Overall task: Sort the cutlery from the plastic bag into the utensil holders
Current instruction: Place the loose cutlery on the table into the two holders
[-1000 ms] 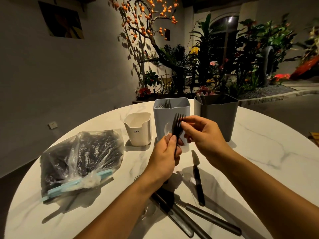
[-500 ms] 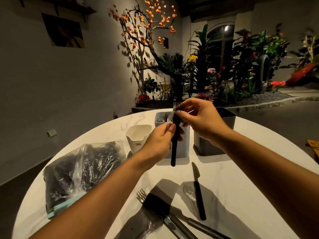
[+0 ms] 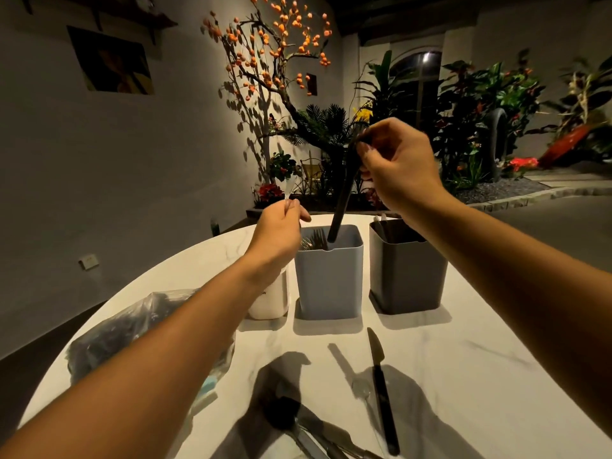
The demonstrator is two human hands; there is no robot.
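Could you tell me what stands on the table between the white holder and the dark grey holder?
In the head view, the blue-grey holder stands between the white holder and the dark grey holder, with forks already inside.

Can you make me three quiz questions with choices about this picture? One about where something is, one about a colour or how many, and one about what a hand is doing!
1. Where does the black fork point?
A. into the blue holder
B. into the bag
C. onto the floor

2. How many holders stand on the table?
A. one
B. three
C. five

3. What is the right hand doing?
A. lying flat
B. pinching the fork
C. holding a cup

Answers: 1 A, its handle tip dips into the blue holder. 2 B, white, blue and dark grey. 3 B, fingers grip the fork's top.
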